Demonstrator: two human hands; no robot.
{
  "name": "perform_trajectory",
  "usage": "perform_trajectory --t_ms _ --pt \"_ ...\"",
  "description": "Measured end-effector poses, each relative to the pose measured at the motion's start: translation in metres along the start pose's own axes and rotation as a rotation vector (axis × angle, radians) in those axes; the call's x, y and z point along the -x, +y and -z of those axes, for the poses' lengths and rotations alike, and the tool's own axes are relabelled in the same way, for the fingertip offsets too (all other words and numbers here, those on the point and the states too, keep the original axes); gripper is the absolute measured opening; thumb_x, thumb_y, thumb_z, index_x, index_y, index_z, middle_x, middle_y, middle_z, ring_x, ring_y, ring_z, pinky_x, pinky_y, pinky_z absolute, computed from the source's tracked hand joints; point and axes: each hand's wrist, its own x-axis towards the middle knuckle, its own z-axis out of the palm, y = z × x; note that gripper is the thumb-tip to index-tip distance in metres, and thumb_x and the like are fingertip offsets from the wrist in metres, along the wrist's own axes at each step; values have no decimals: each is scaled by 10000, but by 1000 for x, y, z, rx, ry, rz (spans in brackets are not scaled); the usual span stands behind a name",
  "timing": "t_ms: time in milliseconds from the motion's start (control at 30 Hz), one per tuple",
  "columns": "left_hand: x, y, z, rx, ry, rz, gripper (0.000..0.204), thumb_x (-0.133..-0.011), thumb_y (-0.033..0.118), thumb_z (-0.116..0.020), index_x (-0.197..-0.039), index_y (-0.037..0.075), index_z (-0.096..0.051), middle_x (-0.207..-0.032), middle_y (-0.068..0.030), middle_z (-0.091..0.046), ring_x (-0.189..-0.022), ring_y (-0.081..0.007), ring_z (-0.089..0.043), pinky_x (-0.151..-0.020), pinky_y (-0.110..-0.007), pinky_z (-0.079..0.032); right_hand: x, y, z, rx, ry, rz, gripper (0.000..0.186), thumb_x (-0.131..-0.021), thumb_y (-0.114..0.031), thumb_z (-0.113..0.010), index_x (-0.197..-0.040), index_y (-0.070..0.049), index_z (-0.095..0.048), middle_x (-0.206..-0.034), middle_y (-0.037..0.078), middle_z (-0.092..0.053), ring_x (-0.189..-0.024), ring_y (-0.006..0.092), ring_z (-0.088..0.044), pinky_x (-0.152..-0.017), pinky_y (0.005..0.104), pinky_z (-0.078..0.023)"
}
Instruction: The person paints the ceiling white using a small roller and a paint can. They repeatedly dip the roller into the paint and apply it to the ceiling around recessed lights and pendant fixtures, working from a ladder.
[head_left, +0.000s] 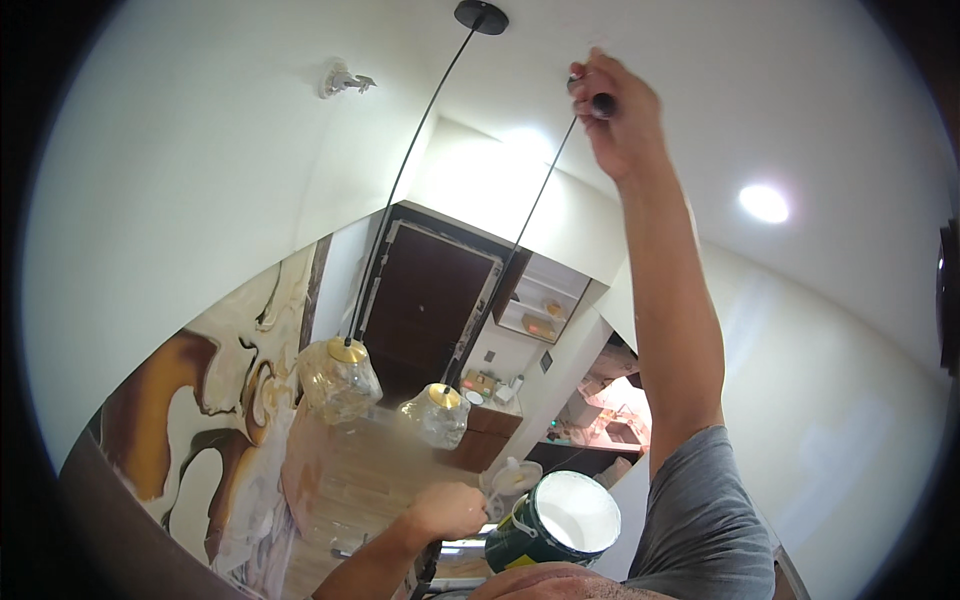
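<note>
My right hand [622, 112] is raised to the white ceiling [700, 60] and is closed around a black-handled tool [603, 103]. Its working end is hidden behind my fingers. The thin black cable [530, 215] of a pendant lamp runs up to this hand. Lower down, my left hand [447, 511] is a closed fist against the left side of an open green paint can [560, 520]. The can holds white paint and is tilted. The grip on the can itself is hidden.
Two glass pendant lamps [340, 378] [437, 412] with gold caps hang from cables; one black ceiling mount [481, 16] shows. A recessed light [764, 203] glows at right. Below are a dark door [420, 305], a marbled brown and white wall [200, 420] and a counter.
</note>
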Motion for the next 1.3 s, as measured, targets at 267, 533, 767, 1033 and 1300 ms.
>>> perform_trajectory --t_ms 267,533,767,1033,1300 --pt "-4 -5 -2 34 -25 1 354 -901 261 -518 -1093 91 -762 -1071 -215 -748 -1031 -426 -701 -925 -526 -539 -54 72 12 -30 21 -105 242 -1015 -149 -615 -834 -31 -504 -909 123 -531 -667 208 -538 -599 339 -445" --pt "-2 -5 1 45 -35 -11 346 -909 268 -520 -1083 86 -759 -1047 -209 -751 -1017 -421 -706 -918 -528 -539 -24 34 -30 -70 36 -19 187 -1010 -115 -602 -871 -5 -544 -915 119 -553 -669 197 -530 -608 343 -457" --pt "3 -1 4 27 -12 -11 344 -919 276 -516 -1084 99 -760 -1051 -209 -751 -1014 -426 -705 -917 -534 -538 28 -33 -69 -33 -18 104 272 -1054 -183 -579 -1095 85 -567 -1014 172 -588 -801 184 -606 -678 296 -497" --pt "6 3 6 12 58 -24 350 -960 303 -497 -1079 95 -752 -1044 -215 -744 -1011 -439 -695 -896 -525 -541 124 -57 -8 148 -107 -25 516 -1033 -214 -608 -1460 45 -477 -1143 167 -639 -653 183 -582 -576 307 -473" --pt "4 -4 -10 214 322 7 315 -1012 281 -534 -1057 48 -741 -780 -143 -737 -763 -290 -737 -738 -413 -565 282 -48 124 331 24 -375 675 -1006 -53 -617 -1623 -57 -344 -1233 121 -668 -679 89 -622 -593 243 -543"
